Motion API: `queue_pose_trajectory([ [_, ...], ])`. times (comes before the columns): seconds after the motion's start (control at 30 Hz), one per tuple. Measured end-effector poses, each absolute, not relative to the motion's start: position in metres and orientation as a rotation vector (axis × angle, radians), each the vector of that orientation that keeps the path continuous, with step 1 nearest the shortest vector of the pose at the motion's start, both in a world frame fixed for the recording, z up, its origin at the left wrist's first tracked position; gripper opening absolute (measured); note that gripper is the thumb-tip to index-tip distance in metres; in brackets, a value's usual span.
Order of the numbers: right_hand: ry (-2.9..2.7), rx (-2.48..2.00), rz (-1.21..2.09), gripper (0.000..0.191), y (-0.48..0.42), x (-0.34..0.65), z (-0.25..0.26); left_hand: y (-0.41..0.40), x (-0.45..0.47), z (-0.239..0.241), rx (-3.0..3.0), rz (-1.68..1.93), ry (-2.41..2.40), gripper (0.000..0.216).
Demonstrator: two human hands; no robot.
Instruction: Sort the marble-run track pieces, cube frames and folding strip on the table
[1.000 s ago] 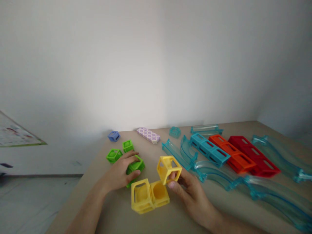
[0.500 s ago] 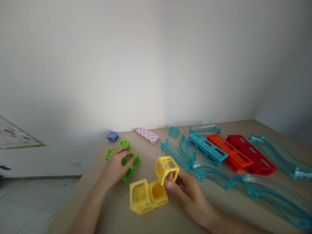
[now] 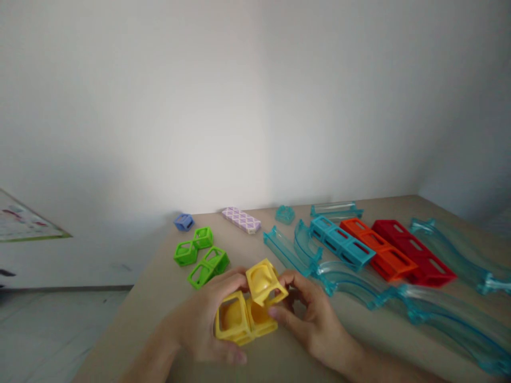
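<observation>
My right hand pinches a yellow cube block with open, frame-like sides, tilted above the right one of two joined yellow cube blocks. Around the left side of that joined pair curls my left hand, thumb in front and fingers behind. The held cube overlaps the pair in view; whether they touch, I cannot tell. Just beyond my left hand lie several green cube blocks in two groups.
A blue cube block and a purple-and-white patterned bar lie near the wall. To the right are a light-blue block row, an orange row, a red row and several clear teal track pieces.
My left hand has left the green blocks and come round the yellow pair. In my right hand, the yellow cube has turned and moved slightly left over the pair.
</observation>
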State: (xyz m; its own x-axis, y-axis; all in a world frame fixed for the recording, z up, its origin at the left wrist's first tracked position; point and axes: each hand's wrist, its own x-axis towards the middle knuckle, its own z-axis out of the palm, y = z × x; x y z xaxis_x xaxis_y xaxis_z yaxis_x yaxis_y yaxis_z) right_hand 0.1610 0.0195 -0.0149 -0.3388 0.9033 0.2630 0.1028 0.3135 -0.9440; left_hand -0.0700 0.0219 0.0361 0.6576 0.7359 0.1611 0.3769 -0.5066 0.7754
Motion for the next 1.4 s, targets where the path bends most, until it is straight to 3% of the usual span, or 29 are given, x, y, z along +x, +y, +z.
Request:
queue_pose_trajectory([
  [0.2,-1.656,-0.968,1.035,0.011,0.021,0.162,-0.024,0.021,-0.063,0.029,2.075,0.691,0.988,0.052],
  [0.37,-1.585,-0.92,0.997,0.004,0.024,0.163,-0.031,0.023,-0.064,0.023,1.894,0.738,0.946,0.055],
  [0.7,-1.606,-0.722,1.004,0.019,0.025,0.165,-0.029,0.028,-0.064,0.013,1.699,0.771,0.86,0.052],
  [1.07,-1.735,-0.832,0.943,0.019,0.019,0.166,-0.019,0.029,-0.06,0.007,1.751,0.745,0.914,0.054],
  [1.4,-1.837,-0.879,0.977,0.048,0.019,0.168,-0.012,0.036,-0.049,0.002,1.464,1.082,1.081,0.041],
])
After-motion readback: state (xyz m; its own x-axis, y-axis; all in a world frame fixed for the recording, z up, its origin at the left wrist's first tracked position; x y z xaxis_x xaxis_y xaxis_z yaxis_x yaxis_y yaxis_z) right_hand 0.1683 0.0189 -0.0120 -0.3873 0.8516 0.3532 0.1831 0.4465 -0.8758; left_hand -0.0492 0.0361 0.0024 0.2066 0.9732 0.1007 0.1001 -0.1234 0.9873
